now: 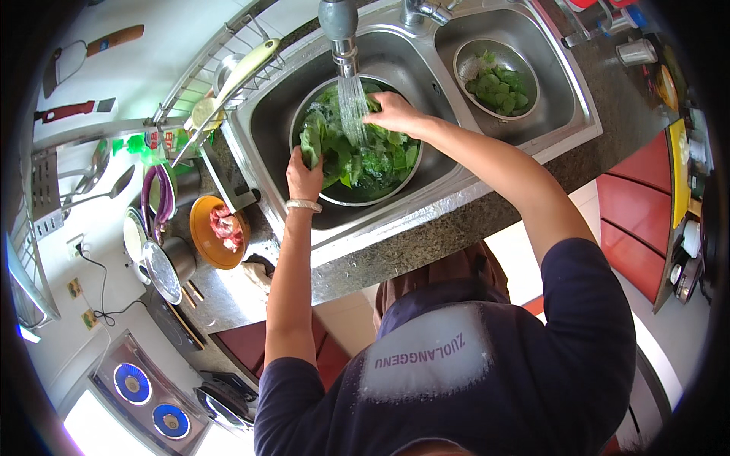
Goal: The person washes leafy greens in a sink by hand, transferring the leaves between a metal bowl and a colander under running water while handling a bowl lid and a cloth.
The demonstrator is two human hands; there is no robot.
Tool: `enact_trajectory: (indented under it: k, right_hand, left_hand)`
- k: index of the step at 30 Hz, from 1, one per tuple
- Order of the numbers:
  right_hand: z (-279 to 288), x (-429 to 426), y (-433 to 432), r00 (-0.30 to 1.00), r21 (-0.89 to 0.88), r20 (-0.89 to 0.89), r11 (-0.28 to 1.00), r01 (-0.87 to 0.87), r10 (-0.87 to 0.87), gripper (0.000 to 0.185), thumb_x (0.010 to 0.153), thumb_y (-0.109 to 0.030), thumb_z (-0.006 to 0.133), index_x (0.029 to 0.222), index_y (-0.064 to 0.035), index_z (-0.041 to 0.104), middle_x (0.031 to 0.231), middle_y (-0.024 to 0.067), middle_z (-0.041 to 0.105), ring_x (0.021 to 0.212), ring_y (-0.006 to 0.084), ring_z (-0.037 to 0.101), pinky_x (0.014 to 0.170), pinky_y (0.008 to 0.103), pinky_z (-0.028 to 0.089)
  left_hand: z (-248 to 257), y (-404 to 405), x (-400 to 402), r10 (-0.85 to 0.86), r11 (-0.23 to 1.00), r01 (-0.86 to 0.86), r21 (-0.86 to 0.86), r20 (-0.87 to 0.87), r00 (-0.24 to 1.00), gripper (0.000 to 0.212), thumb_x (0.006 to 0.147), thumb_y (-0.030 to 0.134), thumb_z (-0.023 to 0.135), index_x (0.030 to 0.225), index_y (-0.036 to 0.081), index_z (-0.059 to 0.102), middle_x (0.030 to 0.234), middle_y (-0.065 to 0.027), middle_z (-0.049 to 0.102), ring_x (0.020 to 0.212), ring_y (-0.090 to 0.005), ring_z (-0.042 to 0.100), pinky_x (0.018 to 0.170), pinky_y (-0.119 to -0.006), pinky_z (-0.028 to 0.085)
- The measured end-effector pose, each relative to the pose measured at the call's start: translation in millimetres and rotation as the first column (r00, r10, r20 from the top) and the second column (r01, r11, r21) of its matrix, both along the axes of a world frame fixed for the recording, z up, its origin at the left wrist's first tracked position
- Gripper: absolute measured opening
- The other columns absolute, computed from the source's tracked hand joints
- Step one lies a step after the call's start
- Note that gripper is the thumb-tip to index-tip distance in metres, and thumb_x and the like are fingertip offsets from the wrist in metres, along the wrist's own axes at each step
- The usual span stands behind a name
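Water runs from the faucet [345,51] into a round metal basin [420,165] of leafy greens [393,162] in the larger sink bowl. At the basin's left rim my left hand [305,175], with a pale bangle at the wrist, grips a bunch of leaves [311,145]. My right hand [393,113] is over the far right part of the basin, beside the stream, with its fingers closed on some greens. In the smaller sink bowl to the right, a metal colander [536,94] holds more green leaves [499,88].
A wire rack [188,94] with a peeler-green handled utensil borders the sink's left. Left on the counter stand an orange bowl [199,239] of raw meat [227,228], a metal pot [179,256] and purple eggplants [165,194]. A glass [636,52] stands far right.
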State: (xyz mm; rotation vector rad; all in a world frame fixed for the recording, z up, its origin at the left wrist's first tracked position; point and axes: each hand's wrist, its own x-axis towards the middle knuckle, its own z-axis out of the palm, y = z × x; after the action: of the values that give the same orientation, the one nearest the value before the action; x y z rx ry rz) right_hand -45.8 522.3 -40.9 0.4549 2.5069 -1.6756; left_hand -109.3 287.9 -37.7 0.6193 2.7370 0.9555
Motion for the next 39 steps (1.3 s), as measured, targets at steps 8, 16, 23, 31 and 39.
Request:
enact_trajectory:
  k: [8, 16, 23, 31, 39]
  right_hand:
    - [-22, 4, 10, 0.988, 0.127, 0.102, 0.983, -0.131, 0.118, 0.044, 0.079, -0.032, 0.064, 0.112, -0.0036, 0.06, 0.117, 0.0176, 0.056, 0.107, 0.03, 0.053, 0.088, 0.0397, 0.044]
    - [-59, 26, -29, 0.788, 0.684, 0.421, 0.413, -0.601, 0.45, 0.067, 0.082, -0.03, 0.058, 0.141, -0.015, 0.03, 0.149, 0.0152, 0.014, 0.136, 0.0356, 0.016, 0.099, 0.063, 0.027]
    - [-99, 19, -32, 0.75, 0.702, 0.387, 0.357, -0.617, 0.536, 0.046, 0.074, -0.021, 0.063, 0.119, -0.0146, 0.056, 0.134, 0.01, 0.04, 0.126, 0.0297, 0.033, 0.095, 0.0517, 0.037]
    - [-55, -6, 5, 0.999, 0.263, 0.023, 0.964, -0.043, 0.038, 0.031, 0.076, -0.013, 0.058, 0.106, -0.01, 0.061, 0.097, 0.0161, 0.065, 0.091, 0.032, 0.062, 0.081, 0.0408, 0.048]
    - [-30, 0, 6, 0.98, 0.253, -0.199, 0.967, 0.028, 0.024, 0.024, 0.079, -0.022, 0.06, 0.096, -0.0052, 0.06, 0.086, 0.0156, 0.065, 0.079, 0.0328, 0.062, 0.07, 0.0412, 0.048]
  left_hand:
    - [0, 9, 16, 0.093, 0.974, -0.076, 0.212, -0.074, 0.993, 0.048, 0.076, 0.003, 0.062, 0.121, -0.001, 0.045, 0.105, -0.0217, 0.06, 0.097, -0.0379, 0.058, 0.082, -0.039, 0.046]
    - [-64, 12, 27, -0.333, 0.865, 0.35, -0.359, 0.112, 0.936, 0.082, 0.07, 0.03, 0.075, 0.138, 0.013, 0.033, 0.144, -0.02, 0.023, 0.126, -0.0448, 0.029, 0.103, -0.049, 0.035]
    - [-78, 36, 33, -0.373, 0.547, 0.508, -0.665, 0.35, 0.86, 0.079, 0.068, 0.026, 0.075, 0.133, 0.007, 0.035, 0.142, -0.0191, 0.025, 0.128, -0.0413, 0.028, 0.1, -0.045, 0.038]
    - [-58, 16, -7, -0.169, 0.982, 0.18, -0.064, 0.151, 0.974, 0.045, 0.066, 0.007, 0.069, 0.11, 0.007, 0.06, 0.101, -0.0179, 0.063, 0.093, -0.033, 0.062, 0.08, -0.038, 0.05]
    - [12, 13, 7, -0.116, 0.993, 0.116, 0.007, 0.102, 0.988, 0.05, 0.074, 0.031, 0.074, 0.108, -0.001, 0.057, 0.091, -0.0181, 0.065, 0.082, -0.0336, 0.064, 0.072, -0.036, 0.05]
